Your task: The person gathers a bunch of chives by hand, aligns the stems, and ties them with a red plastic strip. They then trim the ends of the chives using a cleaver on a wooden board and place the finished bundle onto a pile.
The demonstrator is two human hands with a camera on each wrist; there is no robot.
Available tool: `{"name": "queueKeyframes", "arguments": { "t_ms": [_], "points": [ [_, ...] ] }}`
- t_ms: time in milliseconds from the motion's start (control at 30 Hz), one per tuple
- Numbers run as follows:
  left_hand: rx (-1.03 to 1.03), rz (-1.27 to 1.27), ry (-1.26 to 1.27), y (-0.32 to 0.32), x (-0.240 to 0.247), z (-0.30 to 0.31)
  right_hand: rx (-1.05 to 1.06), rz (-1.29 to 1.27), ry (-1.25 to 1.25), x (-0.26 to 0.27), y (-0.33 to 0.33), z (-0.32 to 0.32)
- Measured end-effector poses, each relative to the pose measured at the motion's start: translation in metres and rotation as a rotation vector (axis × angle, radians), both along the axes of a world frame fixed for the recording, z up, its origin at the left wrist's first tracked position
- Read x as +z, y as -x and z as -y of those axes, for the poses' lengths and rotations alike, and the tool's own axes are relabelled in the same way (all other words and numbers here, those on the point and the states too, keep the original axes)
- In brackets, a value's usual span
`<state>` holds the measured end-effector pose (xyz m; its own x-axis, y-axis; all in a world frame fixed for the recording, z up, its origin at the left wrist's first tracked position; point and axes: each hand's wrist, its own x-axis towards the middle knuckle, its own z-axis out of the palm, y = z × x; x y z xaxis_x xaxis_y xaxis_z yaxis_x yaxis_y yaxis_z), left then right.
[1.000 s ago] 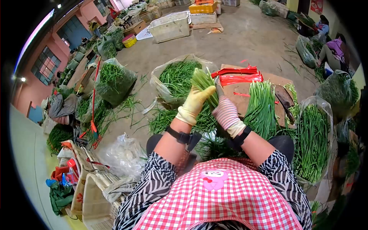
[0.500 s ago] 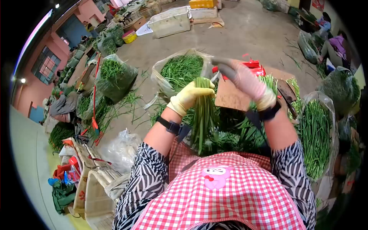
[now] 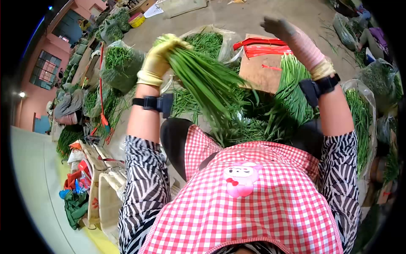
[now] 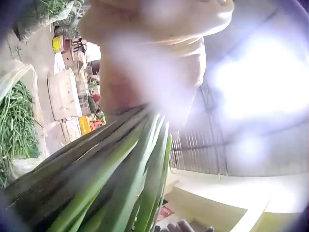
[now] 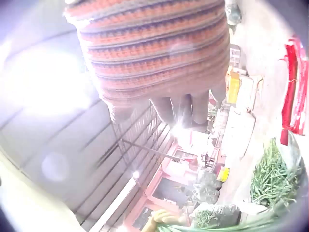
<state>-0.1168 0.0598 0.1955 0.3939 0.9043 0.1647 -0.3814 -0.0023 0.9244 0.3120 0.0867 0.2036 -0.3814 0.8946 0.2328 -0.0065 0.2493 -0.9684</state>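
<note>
Bundle of long green leafy stalks (image 3: pixel 207 80) slanted down toward me, upper end gripped by my left hand (image 3: pixel 158 57) in yellow rubber glove. Right hand (image 3: pixel 292 36) in pink striped knit glove was raised, fingers loose, empty, near red plastic ties (image 3: pixel 262 45).

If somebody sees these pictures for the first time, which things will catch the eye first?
First the bunch of long green stalks, held up at centre by the left hand in a yellow rubber glove. Beside it, the right hand in a pink striped knitted glove is raised with nothing in it, near the red strips on brown cardboard. The red-and-white checked apron fills the foreground.
</note>
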Motion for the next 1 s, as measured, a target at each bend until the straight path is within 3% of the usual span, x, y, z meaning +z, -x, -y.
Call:
{"name": "queueKeyframes", "arguments": {
  "t_ms": [167,233,267,300,367,467,567,600,633,733,800,867,900,1000],
  "points": [
    [0.306,0.278,0.036,0.065,0.032,0.003,0.132,-0.481,0.398,-0.066,-0.052,-0.012],
    [0.417,0.252,0.026,0.067,0.050,0.014,0.394,-1.475,1.111,-0.096,-0.074,-0.035],
    [0.428,0.280,0.013,0.079,0.049,0.010,0.416,-1.632,1.208,-0.105,-0.078,-0.039],
    [0.379,0.299,-0.006,0.095,0.048,0.007,0.379,-0.895,0.594,-0.100,-0.073,-0.017],
    [0.274,0.358,-0.013,0.110,0.051,0.005,0.095,-0.474,0.417,-0.077,-0.046,0.024],
    [0.319,0.338,-0.023,0.109,0.054,0.010,0.006,0.041,0.214,-0.058,-0.032,0.049],
    [0.402,0.287,-0.040,0.095,0.058,0.019,0.103,0.087,0.249,-0.047,0.002,0.065],
    [0.435,0.250,-0.045,0.088,0.059,0.020,0.136,0.126,0.173,-0.051,0.020,0.066],
    [0.456,0.312,0.025,0.074,0.062,0.027,0.090,0.310,-0.140,-0.046,0.038,0.074],
    [0.412,0.317,0.020,0.058,0.066,0.030,0.093,0.358,-0.204,-0.035,0.090,0.090],
    [0.424,0.304,0.005,0.057,0.063,0.026,0.000,0.444,-0.512,-0.046,0.115,0.087],
    [0.437,0.346,0.060,0.059,0.059,0.020,0.000,0.581,-0.518,-0.053,0.128,0.079],
    [0.428,0.357,0.063,0.057,0.058,0.021,0.005,0.648,-0.521,-0.051,0.133,0.077],
    [0.498,0.356,0.102,0.068,0.057,0.012,-0.013,0.133,0.169,-0.045,0.123,0.075]
  ]
}}
